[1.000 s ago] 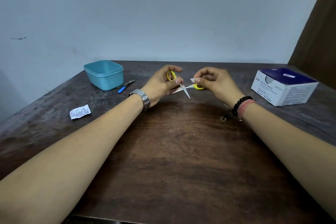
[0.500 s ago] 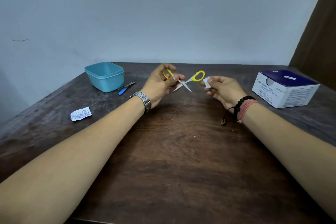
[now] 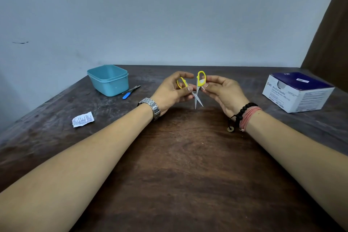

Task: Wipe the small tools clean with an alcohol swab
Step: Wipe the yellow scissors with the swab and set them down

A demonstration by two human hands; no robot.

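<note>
Small, light, stiff scissors (image 3: 196,91), sharp at the tips (careful!). Held by yellow loops: left hand (image 3: 174,90) gripping one, right hand (image 3: 221,91) pinching the other.

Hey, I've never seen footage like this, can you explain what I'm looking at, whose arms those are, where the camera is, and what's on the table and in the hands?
There is no machine here. A person wears one camera on the head, looking forward and down, so the two arms are their own.

The left hand, with a metal watch, and the right hand, with bracelets, together hold small yellow-handled scissors above the table, blades pointing down and slightly apart. The right fingers also seem to pinch something small and white, probably a swab.

On the dark wooden table lie a teal plastic tub, a blue-handled tool beside it, a torn white wrapper and a box of alcohol swabs.
</note>
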